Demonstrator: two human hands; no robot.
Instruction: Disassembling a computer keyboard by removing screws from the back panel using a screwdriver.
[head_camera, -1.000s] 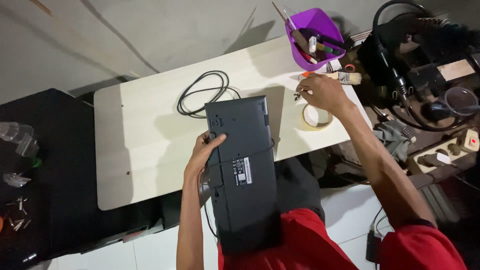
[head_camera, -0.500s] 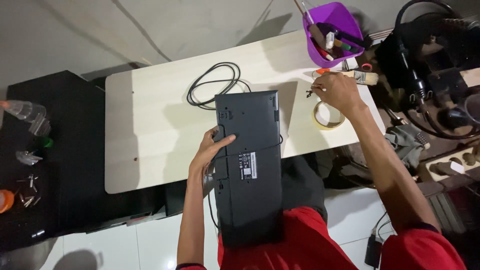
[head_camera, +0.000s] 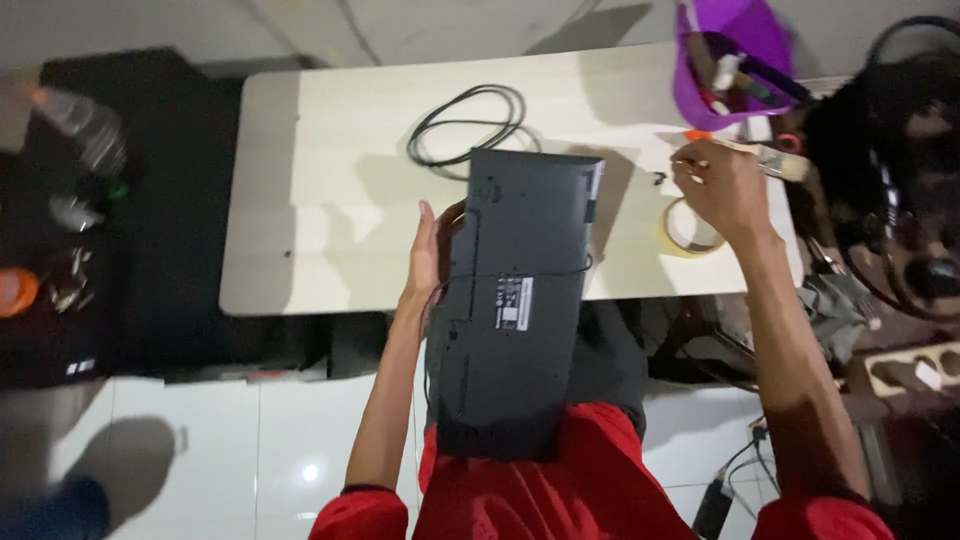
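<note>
A black keyboard (head_camera: 515, 300) lies upside down, its far end on the pale table (head_camera: 330, 220) and its near end on my lap. My left hand (head_camera: 428, 250) rests against the keyboard's left edge, fingers stretched along it. My right hand (head_camera: 718, 185) hovers at the table's right side with fingertips pinched on something small that I cannot make out. Just below that hand lies a roll of tape (head_camera: 688, 230). A tiny dark speck, maybe a screw (head_camera: 658, 178), sits on the table left of my right hand.
A coiled black cable (head_camera: 468, 125) lies beyond the keyboard. A purple tub (head_camera: 725, 65) with tools stands at the far right corner, a brush (head_camera: 775, 160) beside it. A black side table (head_camera: 120, 250) with bottles stands at left. Cluttered gear fills the right.
The view has shifted, so the table sits further right and closer. My right hand stays by the tape roll; my left hand has slid to lie flat along the keyboard's left edge.
</note>
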